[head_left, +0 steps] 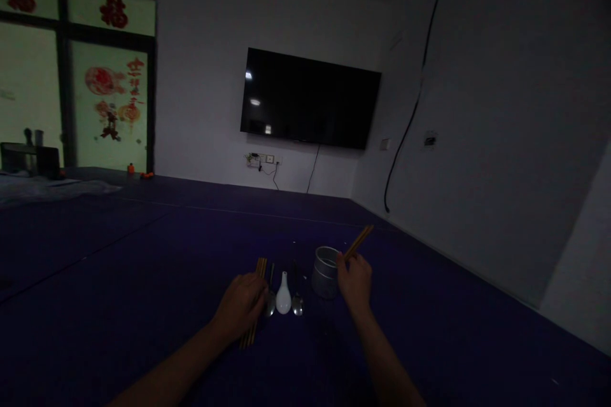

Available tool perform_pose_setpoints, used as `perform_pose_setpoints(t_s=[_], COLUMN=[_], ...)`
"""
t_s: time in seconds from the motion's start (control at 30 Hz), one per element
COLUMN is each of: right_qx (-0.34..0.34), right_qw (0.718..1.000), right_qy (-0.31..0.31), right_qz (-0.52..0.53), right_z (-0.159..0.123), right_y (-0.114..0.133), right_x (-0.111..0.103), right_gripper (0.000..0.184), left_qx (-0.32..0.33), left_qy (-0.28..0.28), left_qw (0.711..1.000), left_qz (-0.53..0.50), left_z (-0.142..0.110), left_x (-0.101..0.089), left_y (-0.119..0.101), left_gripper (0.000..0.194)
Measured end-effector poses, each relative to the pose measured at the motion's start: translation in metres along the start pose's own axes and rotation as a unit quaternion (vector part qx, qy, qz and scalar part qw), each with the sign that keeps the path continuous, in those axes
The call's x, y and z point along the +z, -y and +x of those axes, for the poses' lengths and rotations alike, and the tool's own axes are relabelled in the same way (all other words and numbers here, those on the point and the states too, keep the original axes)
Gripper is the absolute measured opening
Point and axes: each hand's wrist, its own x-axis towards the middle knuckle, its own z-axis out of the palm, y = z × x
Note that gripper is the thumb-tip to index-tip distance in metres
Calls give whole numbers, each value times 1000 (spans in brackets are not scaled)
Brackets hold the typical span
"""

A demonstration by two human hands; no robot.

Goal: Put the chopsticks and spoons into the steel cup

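My left hand (242,302) is closed over a bundle of wooden chopsticks (249,337), whose ends stick out above and below it at the purple surface. Its fingertips are partly hidden. My right hand (356,276) grips more chopsticks (360,240), tilted up to the right, beside the rim of a grey metal cup (325,276). Whether this hand also touches the cup is unclear. Between the hands lie a metal spoon (270,303), a white soup spoon (283,300) and another metal spoon (298,305) with a long thin handle, roughly side by side.
The dark purple surface (143,254) reaches to the walls. At the far left are a dark box (31,159), crumpled clear plastic (52,189) and small orange objects (146,175). A television (310,98) hangs on the far wall; a black cable (413,114) runs down the right wall.
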Motion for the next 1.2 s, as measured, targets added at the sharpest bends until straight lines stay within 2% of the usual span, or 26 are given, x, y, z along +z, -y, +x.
perform_pose_setpoints(t_s=[0.27, 0.53, 0.83, 0.9, 0.97, 1.03, 1.07, 1.13, 1.2], right_qx=[0, 70, 93, 99, 100, 65, 36, -25, -96], right_qw=[999, 990, 985, 986, 986, 985, 985, 986, 985], right_qy=[12, 30, 41, 24, -49, -118, -132, -124, -69], right_qz=[48, 121, 137, 136, 122, 107, 107, 111, 123], right_z=[1, 1, -2, -2, -2, -4, -6, -13, -24], right_y=[-5, -5, -3, 3, 12, 25, 33, 51, 68], right_x=[5, 9, 7, 1, -9, -21, -26, -34, -37], right_gripper=[57, 70, 72, 71, 70, 66, 62, 51, 40], left_qx=[-8, -15, -14, -20, -29, -46, -59, -90, -120], left_qy=[6, 20, 17, 16, 20, 19, 15, 6, 6], left_qw=[1000, 1000, 1000, 1000, 999, 999, 998, 995, 990], left_qz=[1, 5, -5, -6, 0, 14, 24, 47, 72], left_z=[1, 0, 0, 0, 0, 1, 1, 2, 4], left_x=[-2, 0, 1, 1, 1, 0, -1, -2, -4], left_y=[-2, 0, 0, 0, -1, -2, -2, -2, -2], left_gripper=[21, 21, 21, 21, 22, 24, 25, 27, 26])
